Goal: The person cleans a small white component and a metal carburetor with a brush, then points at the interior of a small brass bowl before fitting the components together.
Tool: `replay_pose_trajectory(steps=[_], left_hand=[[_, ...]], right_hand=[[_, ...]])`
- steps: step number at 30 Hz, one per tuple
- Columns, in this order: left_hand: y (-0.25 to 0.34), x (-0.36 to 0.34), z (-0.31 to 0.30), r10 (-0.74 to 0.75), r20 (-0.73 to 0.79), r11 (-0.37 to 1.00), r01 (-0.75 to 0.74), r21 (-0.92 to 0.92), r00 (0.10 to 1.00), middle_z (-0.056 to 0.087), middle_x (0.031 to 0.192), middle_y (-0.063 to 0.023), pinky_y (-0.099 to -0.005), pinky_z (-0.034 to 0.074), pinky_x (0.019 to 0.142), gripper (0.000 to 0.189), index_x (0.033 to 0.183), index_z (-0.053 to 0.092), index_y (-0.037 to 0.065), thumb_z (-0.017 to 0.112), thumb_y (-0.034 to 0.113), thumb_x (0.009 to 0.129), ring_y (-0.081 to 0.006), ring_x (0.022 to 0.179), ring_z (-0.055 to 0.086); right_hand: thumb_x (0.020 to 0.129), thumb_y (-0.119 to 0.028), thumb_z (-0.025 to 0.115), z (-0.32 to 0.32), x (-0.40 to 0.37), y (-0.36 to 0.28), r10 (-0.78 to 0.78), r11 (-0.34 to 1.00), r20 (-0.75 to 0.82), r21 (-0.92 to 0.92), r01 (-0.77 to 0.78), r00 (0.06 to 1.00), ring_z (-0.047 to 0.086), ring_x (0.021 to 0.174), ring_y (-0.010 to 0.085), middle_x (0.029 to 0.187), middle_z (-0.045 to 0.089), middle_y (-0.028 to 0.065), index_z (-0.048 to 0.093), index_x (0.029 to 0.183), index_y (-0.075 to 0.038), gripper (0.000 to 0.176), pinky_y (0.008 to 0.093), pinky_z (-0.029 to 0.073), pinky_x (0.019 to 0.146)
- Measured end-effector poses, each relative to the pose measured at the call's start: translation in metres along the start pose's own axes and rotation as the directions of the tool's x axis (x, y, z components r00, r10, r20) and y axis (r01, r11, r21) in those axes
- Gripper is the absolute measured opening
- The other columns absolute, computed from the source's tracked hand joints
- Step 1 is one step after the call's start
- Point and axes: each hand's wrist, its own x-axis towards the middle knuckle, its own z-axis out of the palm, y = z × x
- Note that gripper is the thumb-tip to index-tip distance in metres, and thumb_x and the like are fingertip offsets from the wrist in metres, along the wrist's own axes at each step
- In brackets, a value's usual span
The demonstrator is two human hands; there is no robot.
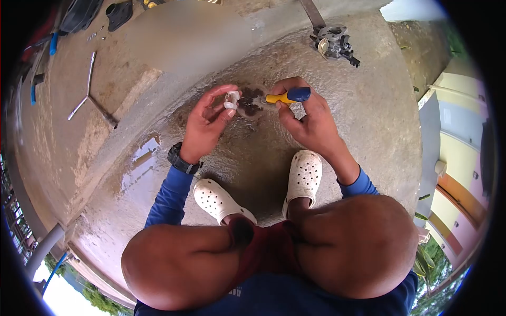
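Note:
Pinched between the thumb and fingers of my left hand (210, 118) is a small white, curved plastic part (231, 99). My right hand (311, 118) grips a screwdriver (287, 97) by its yellow and blue handle. Its short tip points left toward the white part, with a gap between them. Both hands are held over wet concrete, above a dark stain (250, 105). Farther off, to the upper right, a metal carburetor (334, 43) lies on the ground, apart from both hands.
A Y-shaped socket wrench (88, 96) lies on the concrete at the left. Black parts (119, 14) and blue-handled tools (54, 43) are at the upper left. A flat metal bar (313, 13) lies beside the carburetor. White clogs (304, 176) are on my feet below the hands.

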Motion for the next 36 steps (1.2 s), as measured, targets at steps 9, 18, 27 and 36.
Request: replay_pose_trajectory(steps=[9,18,27,36], left_hand=[[0.01,0.002,0.005,0.054,0.043,0.995,-0.05,-0.091,0.998,0.057,0.152,-0.0152,-0.0392,0.047,0.118,0.052,0.149,0.049,0.0,0.061,-0.013,0.1,-0.0265,0.143,0.056],[0.054,-0.003,0.008,0.108,0.097,0.994,-0.109,0.005,0.989,0.055,0.153,-0.0182,-0.0423,0.047,0.119,0.054,0.148,0.05,-0.001,0.06,-0.017,0.097,-0.0292,0.143,0.056],[0.072,-0.002,0.007,-0.037,0.089,0.999,0.037,0.009,0.995,0.056,0.153,-0.0188,-0.0396,0.047,0.118,0.054,0.147,0.051,-0.002,0.061,-0.018,0.096,-0.0266,0.139,0.059],[0.077,0.003,0.013,0.185,0.062,0.903,-0.195,0.384,0.981,0.067,0.139,-0.0121,-0.0376,0.054,0.107,0.048,0.134,0.067,0.007,0.074,-0.01,0.089,-0.027,0.132,0.064]], right_hand=[[0.086,-0.015,0.074,0.015,0.004,-0.002,-0.095,0.943,0.255,-0.286,0.169,0.962,0.068,0.109,0.0286,0.112,0.069,0.0064,0.066,0.142,-0.026,0.058,0.041,0.061,0.09],[0.084,-0.018,0.077,0.015,0.007,-0.03,-0.032,0.956,0.285,-0.272,0.112,0.958,0.067,0.107,0.0279,0.108,0.068,0.0058,0.06,0.152,-0.029,0.072,0.041,0.061,0.087],[0.082,-0.02,0.08,0.01,0.016,-0.032,-0.135,0.774,0.264,-0.574,0.268,0.955,0.065,0.105,0.027,0.104,0.066,0.0031,0.058,0.154,-0.04,0.077,0.0421,0.06,0.085],[0.091,-0.007,0.073,0.012,0.019,-0.012,0.086,0.912,0.462,0.319,-0.256,0.883,0.067,0.106,0.0187,0.114,0.072,0.0036,0.062,0.151,-0.018,0.062,0.0338,0.056,0.092]])
